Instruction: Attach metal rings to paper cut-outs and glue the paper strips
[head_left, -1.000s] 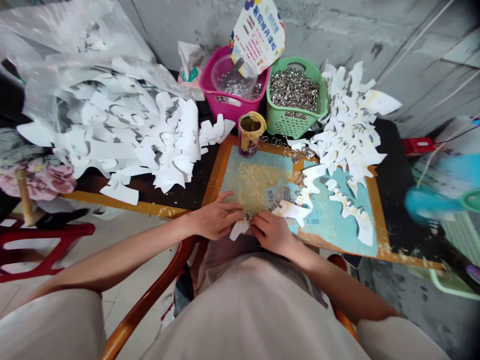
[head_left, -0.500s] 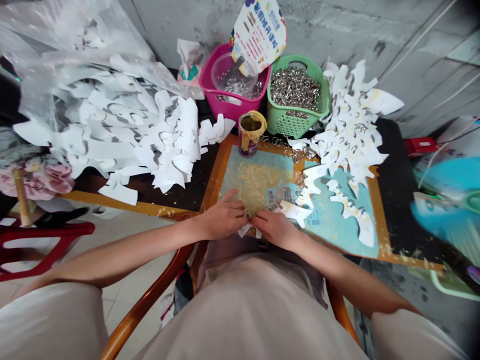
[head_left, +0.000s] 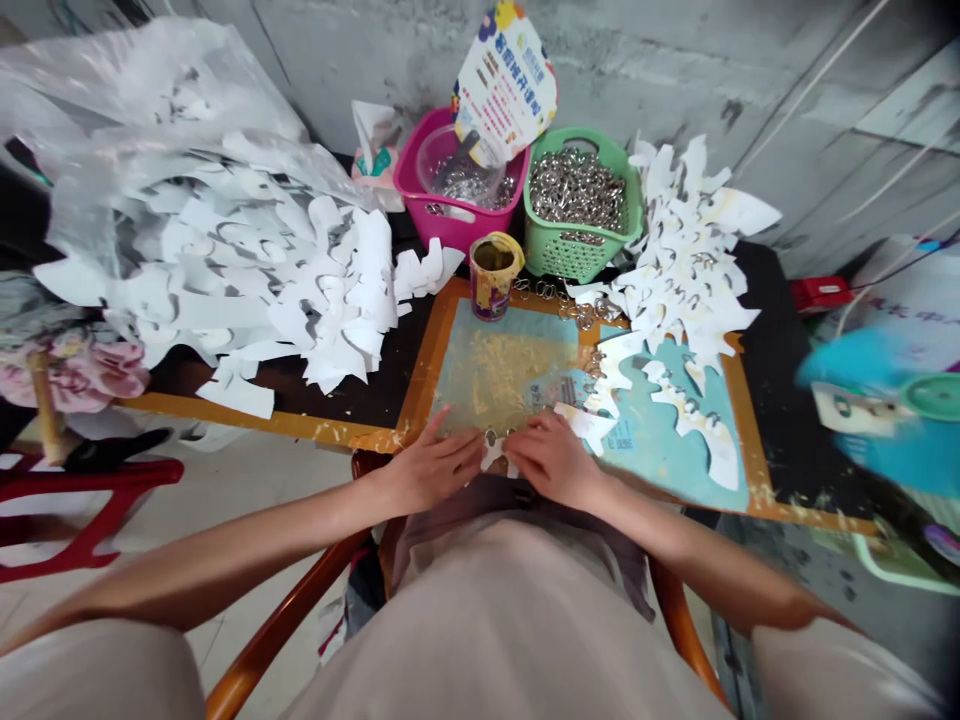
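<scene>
My left hand [head_left: 431,467] and my right hand [head_left: 551,458] meet at the near edge of the board [head_left: 420,375]. Both pinch a small white paper cut-out [head_left: 496,456] with a metal ring at its top. The fingers of each hand are closed on it. A patch of yellow glue residue [head_left: 506,365] lies on the board just beyond my hands. A small glue pot [head_left: 491,275] stands at the board's far edge.
A big heap of white cut-outs [head_left: 247,270] under clear plastic fills the left. A pink tub [head_left: 442,200] and a green basket of metal rings [head_left: 577,205] stand at the back. More cut-outs with rings [head_left: 682,290] lie at right. A blue fan [head_left: 885,410] is far right.
My hands have stayed together on the cut-out, which has shifted slightly inward between my fingers. The view has drifted a little.
</scene>
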